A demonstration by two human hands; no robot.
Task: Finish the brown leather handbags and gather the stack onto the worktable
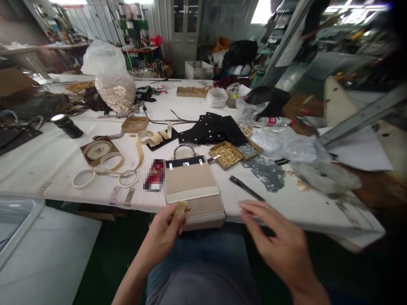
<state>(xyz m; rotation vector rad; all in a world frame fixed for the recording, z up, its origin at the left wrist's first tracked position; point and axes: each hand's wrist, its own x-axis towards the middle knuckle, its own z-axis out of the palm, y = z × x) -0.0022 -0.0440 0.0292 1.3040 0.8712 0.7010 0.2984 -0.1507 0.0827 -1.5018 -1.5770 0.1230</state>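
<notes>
A beige bag panel with a black top band and a metal ring handle lies at the near edge of the white table. Just in front of its lower left corner, my left hand pinches a small tan strip between thumb and fingers. To the right of the bag, my right hand hovers with its fingers stretched out and apart, holding nothing. A dark flat tool lies on the table just beyond those fingers.
Cardboard trays of gold rivets and silver studs sit behind the bag, with black leather pieces beyond. Tape rolls and tan strapping lie left. A clear bag of parts stands at back. Crumpled plastic is right.
</notes>
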